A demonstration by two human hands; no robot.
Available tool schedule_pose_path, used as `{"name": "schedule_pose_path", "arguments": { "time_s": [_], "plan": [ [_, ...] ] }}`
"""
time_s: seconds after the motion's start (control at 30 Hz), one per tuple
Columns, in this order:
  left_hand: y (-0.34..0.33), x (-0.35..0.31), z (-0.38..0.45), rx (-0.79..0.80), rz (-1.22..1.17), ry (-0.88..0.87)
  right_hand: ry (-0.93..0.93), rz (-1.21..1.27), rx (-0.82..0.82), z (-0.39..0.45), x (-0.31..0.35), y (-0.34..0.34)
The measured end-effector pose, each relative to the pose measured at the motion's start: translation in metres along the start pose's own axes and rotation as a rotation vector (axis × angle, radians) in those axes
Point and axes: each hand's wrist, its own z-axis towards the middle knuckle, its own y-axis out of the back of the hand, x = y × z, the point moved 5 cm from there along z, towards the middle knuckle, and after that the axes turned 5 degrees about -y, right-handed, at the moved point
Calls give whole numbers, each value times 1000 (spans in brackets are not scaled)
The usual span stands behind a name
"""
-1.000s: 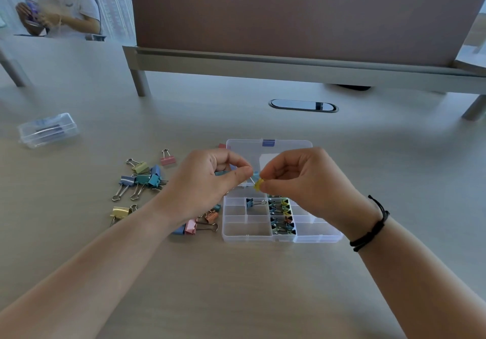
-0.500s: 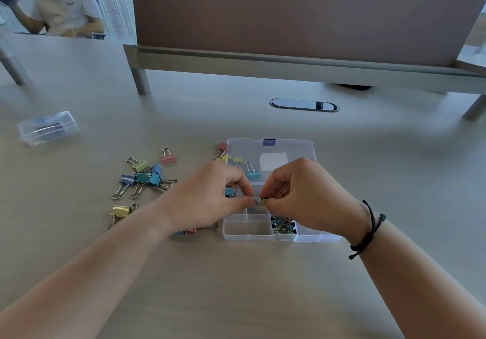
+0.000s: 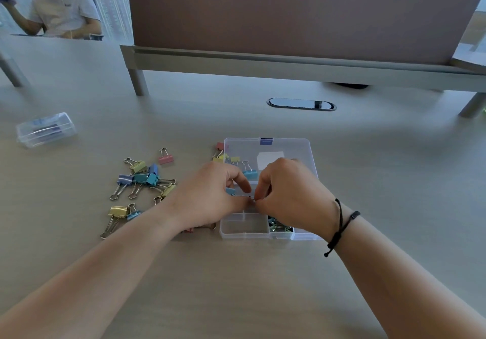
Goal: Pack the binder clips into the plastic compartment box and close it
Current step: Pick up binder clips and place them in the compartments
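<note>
Head view looks down on both hands meeting over the middle of the plastic compartment box (image 3: 244, 230), which sits open on the counter (image 3: 263, 286) with its lid (image 3: 268, 152) folded back away from the person. The left hand (image 3: 210, 199) and right hand (image 3: 289, 196) have their fingers (image 3: 247, 202) pinched together tip to tip on something small and metallic; it is too hidden to name, though I would guess a clip being eased into a cell directly beneath them. So the drop is straight down, with no reach needed, and neither hand is clearly nearer.

Inside the box, the near left compartment looks bare, while the one just right of it holds a packed bunch of dark and green clips (image 3: 278, 227). A blue clip (image 3: 249, 174) and small yellow clips (image 3: 234, 159) lie on the open lid.

Plenty is left to pack, by my reckoning: a loose cluster of binder clips (image 3: 142, 181) lies on the counter well left of the box, handles splayed in different directions, with a pink clip (image 3: 165, 158) beside it. Another small clear box (image 3: 46, 129) sits far off to the left.
</note>
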Motion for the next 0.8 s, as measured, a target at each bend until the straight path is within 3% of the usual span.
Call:
{"name": "schedule_pose_path", "arguments": {
  "time_s": [0.2, 0.37, 0.5, 0.57, 0.8],
  "plan": [
    [4, -4, -2, -33, -37, -24, 18, -21, -19, 2, 0, -4],
    [9, -4, 0, -106, -446, 32, 65, 85, -4, -3, -1, 4],
    [4, -7, -1, -72, -765, 93, 143, 348, -190, -9, 3, 23],
    [2, -12, -3, -50, -839, 66, 161, 444, -202, -13, 8, 25],
    [3, -16, -6, -219, -684, -18, 19, 711, -50, -15, 12, 8]
  ]
}}
